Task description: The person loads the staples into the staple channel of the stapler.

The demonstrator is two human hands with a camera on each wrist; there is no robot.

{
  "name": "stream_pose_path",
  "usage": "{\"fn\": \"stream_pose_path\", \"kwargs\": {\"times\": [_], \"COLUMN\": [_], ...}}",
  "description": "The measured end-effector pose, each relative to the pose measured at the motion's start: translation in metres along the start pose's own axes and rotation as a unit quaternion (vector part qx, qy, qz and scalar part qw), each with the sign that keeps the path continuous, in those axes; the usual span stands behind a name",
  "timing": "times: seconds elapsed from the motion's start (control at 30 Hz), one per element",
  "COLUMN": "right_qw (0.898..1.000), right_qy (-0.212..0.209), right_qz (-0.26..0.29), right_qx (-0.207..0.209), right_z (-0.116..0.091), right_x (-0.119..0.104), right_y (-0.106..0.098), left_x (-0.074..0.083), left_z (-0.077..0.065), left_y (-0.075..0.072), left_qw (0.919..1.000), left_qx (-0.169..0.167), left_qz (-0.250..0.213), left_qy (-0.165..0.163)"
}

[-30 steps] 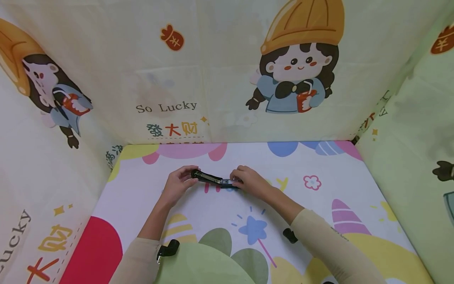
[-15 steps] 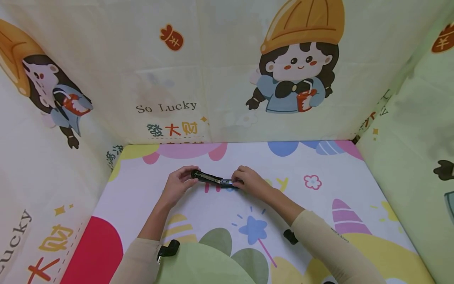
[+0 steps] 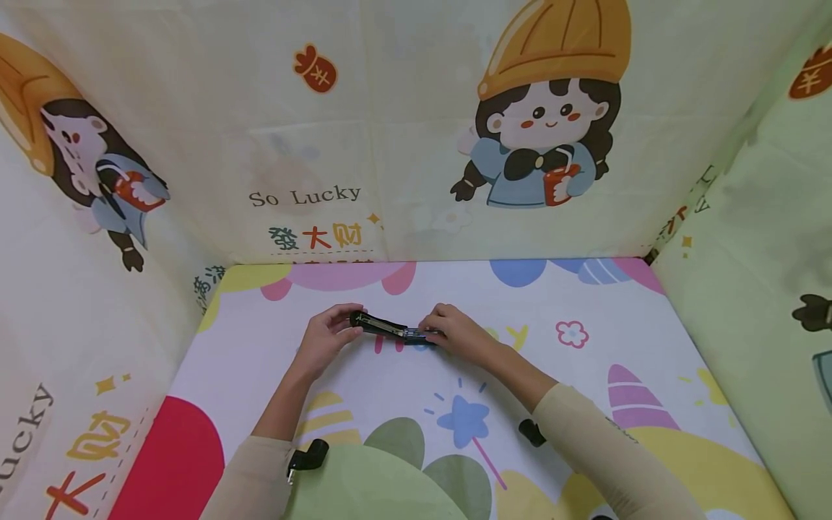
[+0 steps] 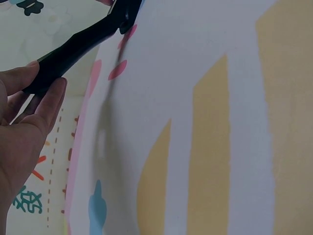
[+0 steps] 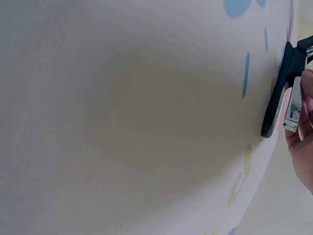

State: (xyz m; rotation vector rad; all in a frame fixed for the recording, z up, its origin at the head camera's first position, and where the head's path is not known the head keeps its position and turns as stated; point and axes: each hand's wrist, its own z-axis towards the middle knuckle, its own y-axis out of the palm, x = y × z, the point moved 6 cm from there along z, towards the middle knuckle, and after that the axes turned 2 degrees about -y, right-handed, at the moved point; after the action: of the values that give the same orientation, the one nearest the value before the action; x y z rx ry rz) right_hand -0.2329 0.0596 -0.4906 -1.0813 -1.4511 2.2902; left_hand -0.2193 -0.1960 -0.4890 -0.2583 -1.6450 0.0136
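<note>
Two bare hands hold one black stapler [image 3: 381,325] over the far half of the table. It is spread wide, almost in a line, with its left end tipped up. I can't tell if its right end touches the table.

The stapler looks hard and smooth, like plastic, with shiny metal inside. Its arm is long and bends a little. The black base [image 5: 275,100] has a round end, and beside it is a flat, shiny metal strip [image 5: 294,105] with tiny holes.

The left hand [image 3: 325,338] pinches the tip of the black arm between thumb and fingers. The right hand [image 3: 458,331] pinches the metal strip, with the thumb on top.

The tablecloth [image 3: 546,361] is smooth and white, with bright shapes printed on it. The wall cloth [image 3: 416,130] is pale cream with soft creases. The sleeves [image 3: 611,448] are plain tan.

Half a second ago, the right hand was a tiny bit more to the right. The left hand and the stapler look nearly the same as then.
</note>
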Motion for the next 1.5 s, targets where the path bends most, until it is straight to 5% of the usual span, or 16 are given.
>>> {"fn": "stream_pose_path", "kwargs": {"times": [0.33,0.7,1.5], "right_qw": [0.998,1.0,0.999], "right_qy": [-0.054,-0.018,-0.025], "right_qz": [-0.017,-0.019,-0.034], "right_qx": [0.011,-0.006,-0.01], "right_z": [-0.001,-0.006,-0.031], "right_x": [-0.007,0.001,0.014], "right_y": [-0.003,-0.004,-0.018], "left_x": [0.0,-0.001,0.0], "left_z": [0.0,0.0,0.001], "left_y": [-0.001,-0.002,0.0], "left_qw": [1.0,1.0,1.0], "left_qx": [0.002,0.003,0.002], "left_qz": [0.001,0.004,0.004], "left_qy": [-0.001,-0.004,0.002]}}
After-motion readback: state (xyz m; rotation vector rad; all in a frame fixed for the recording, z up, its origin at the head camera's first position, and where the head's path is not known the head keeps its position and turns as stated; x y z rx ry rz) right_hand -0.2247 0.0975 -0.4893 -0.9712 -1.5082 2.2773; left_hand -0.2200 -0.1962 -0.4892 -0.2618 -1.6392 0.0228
